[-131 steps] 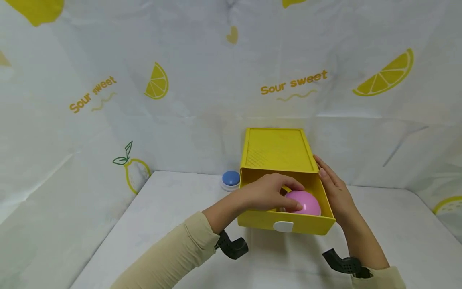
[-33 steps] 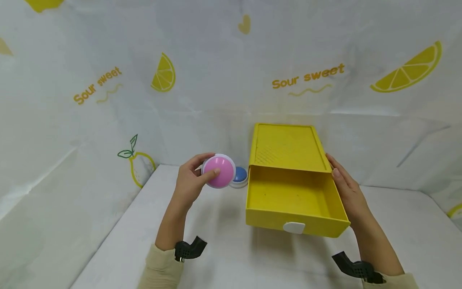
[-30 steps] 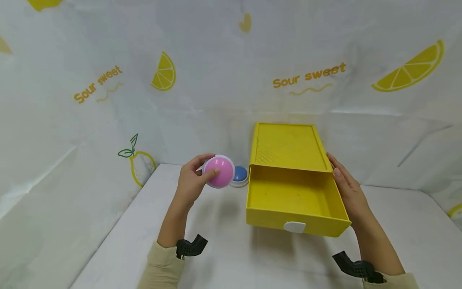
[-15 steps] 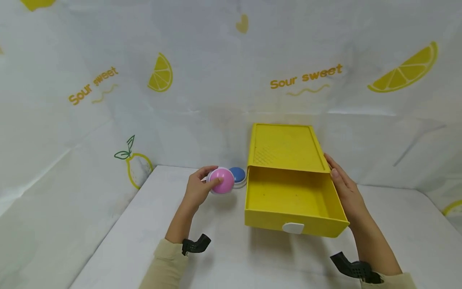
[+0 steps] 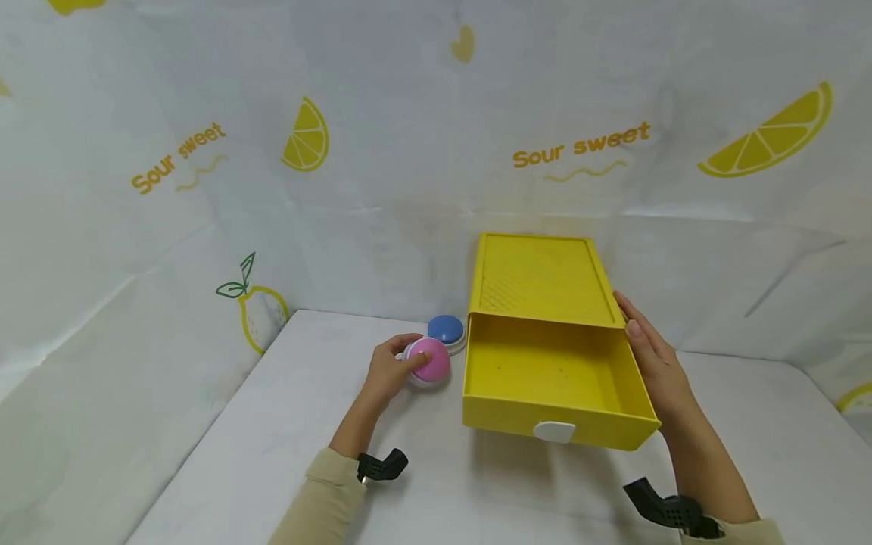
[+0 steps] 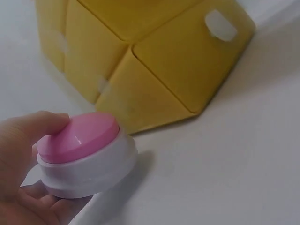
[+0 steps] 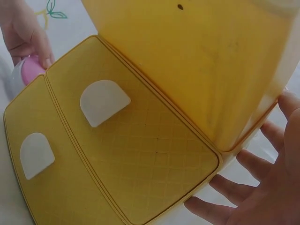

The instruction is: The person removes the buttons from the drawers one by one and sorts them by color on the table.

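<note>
My left hand [image 5: 387,372] grips a pink push button with a white round base [image 5: 436,363], thumb on its pink dome. In the left wrist view the button [image 6: 79,140] is tilted, low over the table; I cannot tell whether its base touches down. Just behind it stands a blue push button [image 5: 446,328]. To the right is a yellow drawer box [image 5: 545,276], its top drawer [image 5: 500,411] pulled out with the floor showing. Against the box's right side rests my right hand [image 5: 657,371]; in the right wrist view its fingers [image 7: 248,164] are spread along the edge.
Beneath everything lies a white table [image 5: 286,424], backed by a white lemon-print sheet [image 5: 381,174]. White tab handles [image 7: 104,102] sit on the drawer fronts. The pulled-out drawer overhangs the table in front of the box.
My left hand took the pink button out of the drawer, carried it left, then lowered it in front of the blue button. My right hand has stayed at the box's right side.
</note>
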Demonstrator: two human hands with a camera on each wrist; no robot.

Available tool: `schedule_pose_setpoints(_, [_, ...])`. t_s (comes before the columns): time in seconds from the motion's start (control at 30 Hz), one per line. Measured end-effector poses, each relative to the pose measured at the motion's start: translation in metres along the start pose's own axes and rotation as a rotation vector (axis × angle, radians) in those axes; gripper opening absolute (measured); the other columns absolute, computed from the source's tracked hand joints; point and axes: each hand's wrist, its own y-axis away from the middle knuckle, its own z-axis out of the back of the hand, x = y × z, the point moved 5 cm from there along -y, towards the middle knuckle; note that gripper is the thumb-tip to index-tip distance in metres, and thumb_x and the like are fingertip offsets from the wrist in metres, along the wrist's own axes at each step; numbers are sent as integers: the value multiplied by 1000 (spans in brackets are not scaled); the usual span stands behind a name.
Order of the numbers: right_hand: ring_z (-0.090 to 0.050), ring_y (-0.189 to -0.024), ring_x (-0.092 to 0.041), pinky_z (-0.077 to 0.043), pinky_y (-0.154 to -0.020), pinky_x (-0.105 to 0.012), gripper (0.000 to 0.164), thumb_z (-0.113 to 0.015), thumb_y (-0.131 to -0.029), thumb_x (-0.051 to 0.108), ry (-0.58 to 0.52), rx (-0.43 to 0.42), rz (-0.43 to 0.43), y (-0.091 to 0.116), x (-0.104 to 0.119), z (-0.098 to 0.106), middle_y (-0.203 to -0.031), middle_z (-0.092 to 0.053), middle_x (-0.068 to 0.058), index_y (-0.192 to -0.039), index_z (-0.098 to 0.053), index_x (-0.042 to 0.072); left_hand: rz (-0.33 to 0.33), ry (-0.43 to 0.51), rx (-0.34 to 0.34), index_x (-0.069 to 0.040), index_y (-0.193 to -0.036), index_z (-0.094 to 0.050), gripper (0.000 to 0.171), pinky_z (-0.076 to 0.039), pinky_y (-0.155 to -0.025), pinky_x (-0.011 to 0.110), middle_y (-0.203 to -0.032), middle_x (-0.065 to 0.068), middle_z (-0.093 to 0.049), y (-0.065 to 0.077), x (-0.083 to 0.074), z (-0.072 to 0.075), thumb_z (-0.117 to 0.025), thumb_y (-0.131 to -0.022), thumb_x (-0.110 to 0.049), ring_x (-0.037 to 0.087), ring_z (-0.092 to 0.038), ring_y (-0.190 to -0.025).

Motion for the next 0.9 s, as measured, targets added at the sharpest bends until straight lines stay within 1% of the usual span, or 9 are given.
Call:
schedule_pose_setpoints(0.13, [-67, -79, -4, -59, -71, -18, 52, -27, -112, 33, 6, -8, -14, 1, 0, 1, -163, -32, 4, -163, -17, 30, 8, -8, 14, -11, -127, -69, 45, -39, -117, 58, -139, 15, -63, -2, 10, -7, -78, -86, -28, 34, -49, -139])
schedule_pose_setpoints(0.23, [-67, -79, -3, -59, -71, -18, 52, -27, -112, 34, 25, -13, -21, 2, 0, 1, -164, -31, 4, -163, -17, 31, 26, -5, 15, -11, -127, -68, 47, -43, -114, 55, -137, 16, -64, -1, 16, -13, -78, -86, -31, 33, -53, -135])
schedule_pose_setpoints(0.33, [-67, -82, -2, -59, -73, -17, 52, -27, -112, 34, 47, -15, -18, 2, 0, 0, -166, -28, 3, -163, -17, 32, 22, -17, -4, -11, -127, -69, 48, -49, -108, 49, -133, 16, -66, 1, 21, -16, -77, -86, -35, 29, -58, -127])
schedule_pose_setpoints(0.4, [-67, -83, -2, -58, -74, -16, 52, -27, -112, 34, 58, -15, -12, 2, 0, -1, -166, -27, 3, -163, -17, 31, 0, -30, -23, -10, -126, -69, 48, -52, -103, 47, -130, 16, -68, 2, 21, -16, -77, -87, -36, 28, -61, -120])
schedule_pose_setpoints(0.47, [-67, -83, -2, -58, -74, -16, 52, -27, -112, 34, 58, -15, -7, 1, 1, -1, -166, -28, 3, -163, -17, 31, -26, -44, -39, -10, -126, -70, 47, -54, -101, 45, -127, 14, -70, 3, 20, -16, -77, -87, -36, 26, -63, -117])
schedule_pose_setpoints(0.57, [-67, -85, -1, -58, -75, -16, 52, -26, -112, 34, 62, -13, 2, 1, 1, -1, -166, -27, 3, -163, -17, 30, -64, -90, -66, -9, -125, -71, 49, -53, -104, 47, -126, 13, -71, 5, 18, -15, -77, -87, -38, 28, -63, -119])
schedule_pose_setpoints(0.7, [-67, -85, -1, -58, -75, -16, 52, -26, -112, 34, 42, -8, -2, 1, 1, -1, -167, -25, 3, -163, -16, 31, -74, -167, -99, -6, -123, -72, 52, -50, -107, 51, -127, 17, -68, 8, 16, -13, -77, -86, -41, 33, -61, -124])
schedule_pose_setpoints(0.8, [-67, -85, -1, -59, -75, -16, 52, -27, -112, 34, 35, -7, -10, 1, 0, -1, -167, -25, 3, -163, -16, 32, -69, -187, -91, -5, -125, -70, 52, -51, -104, 51, -126, 18, -68, 10, 17, -13, -74, -88, -41, 33, -62, -120])
schedule_pose_setpoints(0.9, [-67, -84, -2, -59, -74, -17, 52, -27, -112, 35, 38, -9, -16, 1, 0, -1, -167, -26, 3, -163, -16, 32, -101, -192, -65, -8, -129, -68, 50, -52, -103, 50, -125, 15, -69, 9, 17, -15, -72, -91, -41, 30, -63, -117])
